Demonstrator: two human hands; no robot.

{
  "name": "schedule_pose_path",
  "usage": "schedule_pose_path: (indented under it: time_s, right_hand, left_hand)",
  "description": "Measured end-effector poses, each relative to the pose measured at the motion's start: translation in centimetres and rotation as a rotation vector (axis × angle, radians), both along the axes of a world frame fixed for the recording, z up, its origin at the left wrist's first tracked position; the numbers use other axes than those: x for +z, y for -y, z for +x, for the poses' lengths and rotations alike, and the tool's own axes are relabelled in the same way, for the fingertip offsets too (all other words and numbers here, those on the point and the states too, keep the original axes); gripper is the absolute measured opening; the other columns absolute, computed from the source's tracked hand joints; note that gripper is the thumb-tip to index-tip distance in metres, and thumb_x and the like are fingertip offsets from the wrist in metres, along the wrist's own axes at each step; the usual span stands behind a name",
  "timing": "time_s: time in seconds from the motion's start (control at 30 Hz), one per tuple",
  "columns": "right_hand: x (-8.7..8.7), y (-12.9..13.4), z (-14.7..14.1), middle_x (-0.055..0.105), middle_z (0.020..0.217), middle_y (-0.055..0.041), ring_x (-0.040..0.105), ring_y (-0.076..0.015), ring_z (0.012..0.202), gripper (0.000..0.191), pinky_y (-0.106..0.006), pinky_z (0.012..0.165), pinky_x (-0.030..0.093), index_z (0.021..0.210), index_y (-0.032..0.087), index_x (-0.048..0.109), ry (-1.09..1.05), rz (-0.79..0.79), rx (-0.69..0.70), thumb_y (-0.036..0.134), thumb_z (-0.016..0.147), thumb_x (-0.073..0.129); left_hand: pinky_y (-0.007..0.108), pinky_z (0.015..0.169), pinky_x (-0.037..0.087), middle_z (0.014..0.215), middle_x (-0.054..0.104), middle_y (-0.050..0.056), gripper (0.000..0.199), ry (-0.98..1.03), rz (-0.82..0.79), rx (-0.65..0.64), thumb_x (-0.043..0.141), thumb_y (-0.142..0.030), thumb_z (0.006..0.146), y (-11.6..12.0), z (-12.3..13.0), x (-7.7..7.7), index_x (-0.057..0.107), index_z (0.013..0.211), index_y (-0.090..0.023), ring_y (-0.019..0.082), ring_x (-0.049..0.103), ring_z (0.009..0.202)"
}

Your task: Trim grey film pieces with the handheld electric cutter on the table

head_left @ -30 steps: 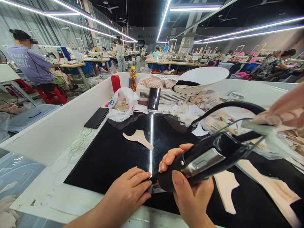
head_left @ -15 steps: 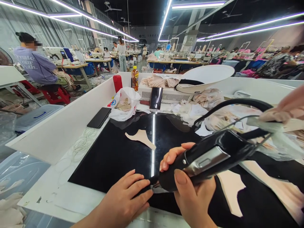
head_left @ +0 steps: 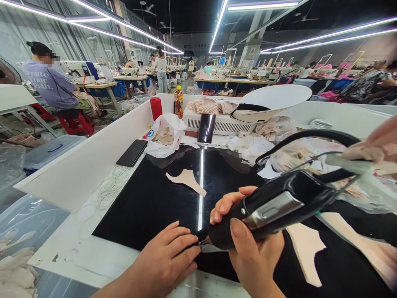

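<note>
while our right hand grasps the black handheld tool right of centre in the frame, our left hand lies near its tip, fingers slightly bent; we cannot tell what they hold. if the black cord drags, the tool may slip and nip them.

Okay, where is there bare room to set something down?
Bare black surface between the phone, the lone beige piece and the left hand; a smaller patch between that piece and the handheld tool. Crowded beyond the tool, with bagged scraps.
</note>
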State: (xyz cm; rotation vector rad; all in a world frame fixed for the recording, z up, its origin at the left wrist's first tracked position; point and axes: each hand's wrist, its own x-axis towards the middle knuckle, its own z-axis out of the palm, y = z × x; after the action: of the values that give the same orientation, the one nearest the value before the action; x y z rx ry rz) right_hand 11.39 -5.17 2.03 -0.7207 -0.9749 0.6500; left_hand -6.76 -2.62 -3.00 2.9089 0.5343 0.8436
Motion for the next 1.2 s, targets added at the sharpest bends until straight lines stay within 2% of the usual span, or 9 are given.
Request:
schedule_pose_path:
  time_s: [0.13, 0.3, 0.57, 0.67, 0.83, 0.93, 1.07, 1.2]
  right_hand:
    - [-0.3, 0.5, 0.1, 0.063, 0.085, 0.0015, 0.062, -0.0137, 0.068, 0.033, -0.030, 0.063, 0.056, 0.121, 0.027, 0.055, -0.041, 0.017, 0.027, 0.031, 0.095, 0.074]
    - [-0.5, 0.8, 0.1, 0.062, 0.086, 0.0014, 0.062, -0.0143, 0.069, 0.033, -0.031, 0.064, 0.056, 0.122, 0.028, 0.055, -0.023, 0.003, 0.046, 0.033, 0.095, 0.073]
    - [-0.5, 0.9, -0.2, 0.063, 0.087, 0.0016, 0.064, -0.0149, 0.068, 0.032, -0.035, 0.069, 0.059, 0.122, 0.030, 0.051, 0.030, -0.034, 0.033, 0.032, 0.097, 0.070]
    - [-0.2, 0.9, 0.5, 0.063, 0.085, 0.0008, 0.063, -0.0157, 0.068, 0.033, -0.034, 0.066, 0.057, 0.121, 0.028, 0.053, 0.033, -0.029, 0.018, 0.034, 0.095, 0.073]
    - [1.1, 0.8, 2.9, 0.063, 0.083, 0.0004, 0.061, -0.0172, 0.068, 0.030, -0.034, 0.062, 0.057, 0.117, 0.026, 0.059, 0.019, -0.024, -0.118, 0.030, 0.092, 0.075]
    - [1.4, 0.5, 4.1, 0.062, 0.081, 0.0013, 0.060, -0.0169, 0.067, 0.029, -0.032, 0.060, 0.056, 0.113, 0.026, 0.061, -0.009, -0.038, -0.200, 0.028, 0.089, 0.077]
    - [1.1, 0.2, 4.6, 0.063, 0.082, 0.0014, 0.060, -0.0170, 0.069, 0.030, -0.033, 0.062, 0.055, 0.114, 0.027, 0.060, -0.004, -0.051, -0.233, 0.026, 0.089, 0.076]
    - [0.6, 0.0, 4.6, 0.063, 0.085, 0.0009, 0.061, -0.0165, 0.069, 0.030, -0.033, 0.064, 0.055, 0.118, 0.027, 0.059, 0.011, -0.035, -0.216, 0.027, 0.092, 0.074]
  left_hand:
    - [0.035, 0.113, 0.051, 0.107, 0.074, 0.004, 0.022, 0.040, -0.062, 0.013, 0.048, -0.024, 0.108, -0.1, 0.1, 0.1, 0.067, 0.112, -0.016, 0.015, 0.069, 0.105]
    - [0.036, 0.114, 0.050, 0.108, 0.073, 0.003, 0.021, 0.031, -0.081, 0.016, 0.046, -0.023, 0.108, -0.1, 0.2, 0.1, 0.065, 0.114, -0.016, 0.015, 0.068, 0.105]
    - [0.039, 0.107, 0.055, 0.109, 0.071, 0.006, 0.021, -0.034, -0.036, 0.015, 0.047, -0.021, 0.107, 0.0, 0.4, 0.1, 0.064, 0.118, -0.016, 0.018, 0.067, 0.104]
    - [0.039, 0.103, 0.057, 0.109, 0.070, 0.007, 0.020, -0.032, -0.008, 0.008, 0.050, -0.018, 0.104, -0.1, 0.4, 0.2, 0.066, 0.116, -0.017, 0.020, 0.067, 0.103]
    - [0.043, 0.111, 0.050, 0.108, 0.069, 0.005, 0.021, -0.116, -0.058, -0.102, 0.051, -0.013, 0.103, -2.7, 0.8, 0.4, 0.064, 0.119, -0.018, 0.017, 0.068, 0.099]
    - [0.043, 0.114, 0.046, 0.119, 0.068, 0.006, 0.024, -0.178, -0.090, -0.184, 0.057, -0.015, 0.102, -5.2, 1.7, 0.9, 0.060, 0.126, -0.016, 0.020, 0.065, 0.112]
    - [0.041, 0.122, 0.035, 0.135, 0.065, 0.005, 0.050, -0.198, -0.256, -0.342, 0.073, -0.027, 0.095, -7.2, 3.4, 1.6, 0.051, 0.138, -0.018, 0.022, 0.056, 0.131]
    - [0.050, 0.126, 0.026, 0.138, 0.064, 0.004, 0.065, -0.252, -0.372, -0.419, 0.080, -0.032, 0.088, -7.7, 4.8, 1.9, 0.046, 0.143, -0.024, 0.026, 0.048, 0.142]
